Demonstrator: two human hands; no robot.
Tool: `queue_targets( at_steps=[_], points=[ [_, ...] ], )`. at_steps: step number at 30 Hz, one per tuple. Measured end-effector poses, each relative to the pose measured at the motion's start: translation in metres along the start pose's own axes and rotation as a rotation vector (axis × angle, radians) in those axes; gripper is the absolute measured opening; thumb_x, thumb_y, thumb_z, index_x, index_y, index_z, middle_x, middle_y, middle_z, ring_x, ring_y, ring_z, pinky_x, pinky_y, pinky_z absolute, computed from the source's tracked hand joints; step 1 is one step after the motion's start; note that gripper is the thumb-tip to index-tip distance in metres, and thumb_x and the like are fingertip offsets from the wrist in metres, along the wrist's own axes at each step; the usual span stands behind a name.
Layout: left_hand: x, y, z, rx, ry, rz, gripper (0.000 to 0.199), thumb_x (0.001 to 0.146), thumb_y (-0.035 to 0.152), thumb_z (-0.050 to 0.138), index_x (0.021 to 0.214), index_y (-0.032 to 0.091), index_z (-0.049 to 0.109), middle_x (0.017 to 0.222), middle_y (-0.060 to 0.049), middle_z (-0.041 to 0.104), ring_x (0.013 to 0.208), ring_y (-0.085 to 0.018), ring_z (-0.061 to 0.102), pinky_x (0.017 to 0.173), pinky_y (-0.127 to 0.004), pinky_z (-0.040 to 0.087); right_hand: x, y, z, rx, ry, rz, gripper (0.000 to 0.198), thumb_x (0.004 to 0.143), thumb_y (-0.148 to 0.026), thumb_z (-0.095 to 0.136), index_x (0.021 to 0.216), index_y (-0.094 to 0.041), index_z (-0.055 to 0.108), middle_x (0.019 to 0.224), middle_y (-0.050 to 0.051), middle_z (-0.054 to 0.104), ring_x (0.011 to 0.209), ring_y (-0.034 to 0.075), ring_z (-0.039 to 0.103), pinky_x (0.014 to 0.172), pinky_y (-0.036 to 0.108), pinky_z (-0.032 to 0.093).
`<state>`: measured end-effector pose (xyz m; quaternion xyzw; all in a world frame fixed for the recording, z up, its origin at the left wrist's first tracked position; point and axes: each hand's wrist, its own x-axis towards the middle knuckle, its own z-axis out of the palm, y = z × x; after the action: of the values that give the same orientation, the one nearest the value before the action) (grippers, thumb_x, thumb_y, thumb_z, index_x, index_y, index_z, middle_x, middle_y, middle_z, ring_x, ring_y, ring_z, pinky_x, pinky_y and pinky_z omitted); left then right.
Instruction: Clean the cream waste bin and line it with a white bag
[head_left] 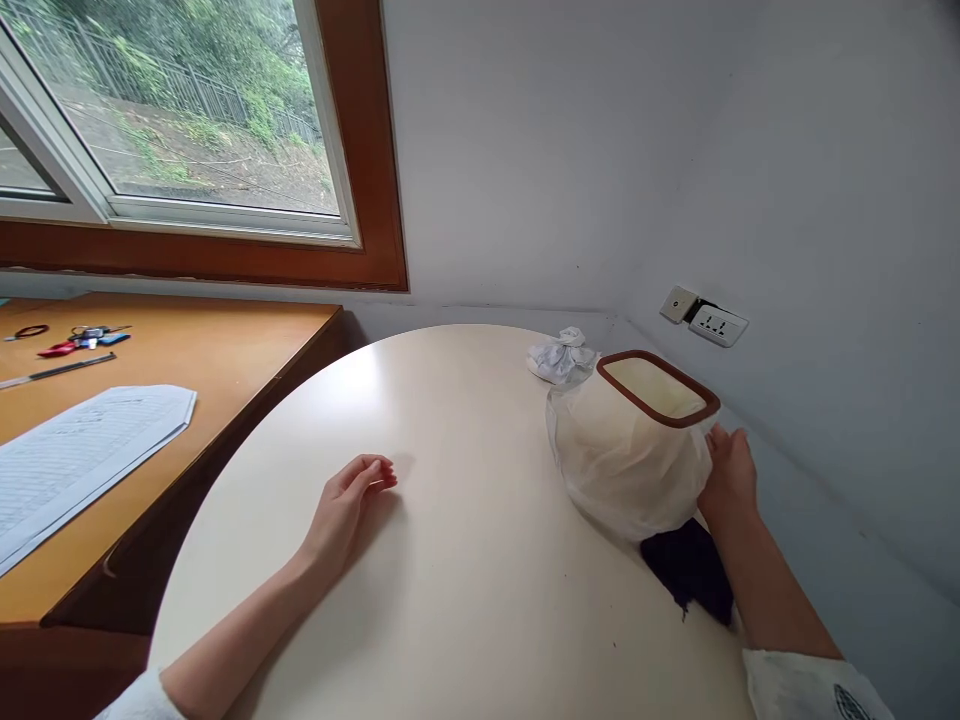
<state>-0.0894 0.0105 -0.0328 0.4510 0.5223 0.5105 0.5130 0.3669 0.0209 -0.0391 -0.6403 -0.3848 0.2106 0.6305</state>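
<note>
On the round table (465,610), left hand (349,500) loosely curled, empty; right hand (732,478) at lined bin (630,465), grip unclear.

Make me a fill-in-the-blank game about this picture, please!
1. The rim of the bin is coloured ____.
2. The hand at the bin's side is the person's ____ one.
3. The desk stands to the ____ of the round table.
4. The leaves outside the window are coloured ____.

Missing words: brown; right; left; green.

We seem to be in an office or study, given the desk (247,335), written papers (97,455) and wall socket (718,325).
</note>
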Motion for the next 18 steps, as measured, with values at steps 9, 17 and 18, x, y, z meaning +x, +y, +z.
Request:
queue_targets(
  at_steps=[9,17,18],
  points=[
    [0.006,-0.001,-0.004,-0.265,0.023,-0.010,0.019,0.079,0.036,0.053,0.076,0.019,0.061,0.080,-0.001,0.062,0.086,-0.020,0.061,0.094,-0.039,0.044,-0.029,-0.016,0.031,0.321,-0.147,0.230,0.059,0.079,-0.065,0.037,0.118,-0.024,0.054,0.109,0.005,0.064,0.101,0.021,0.058,0.084,0.036,0.047],
    [0.006,0.000,-0.003,-0.310,0.027,-0.016,0.019,0.077,0.036,0.054,0.078,0.019,0.062,0.079,-0.002,0.064,0.088,-0.021,0.060,0.096,-0.040,0.041,-0.064,-0.041,0.064,0.344,-0.380,0.339,0.059,0.080,-0.065,0.036,0.119,-0.025,0.055,0.113,0.005,0.063,0.103,0.025,0.058,0.084,0.040,0.048],
    [0.006,-0.001,-0.004,-0.314,0.028,-0.017,0.019,0.077,0.036,0.054,0.078,0.019,0.063,0.079,-0.002,0.064,0.088,-0.021,0.060,0.096,-0.040,0.041,-0.070,-0.044,0.070,0.343,-0.417,0.358,0.057,0.080,-0.065,0.037,0.118,-0.026,0.056,0.114,0.005,0.062,0.105,0.025,0.057,0.086,0.041,0.048]
  ],
)
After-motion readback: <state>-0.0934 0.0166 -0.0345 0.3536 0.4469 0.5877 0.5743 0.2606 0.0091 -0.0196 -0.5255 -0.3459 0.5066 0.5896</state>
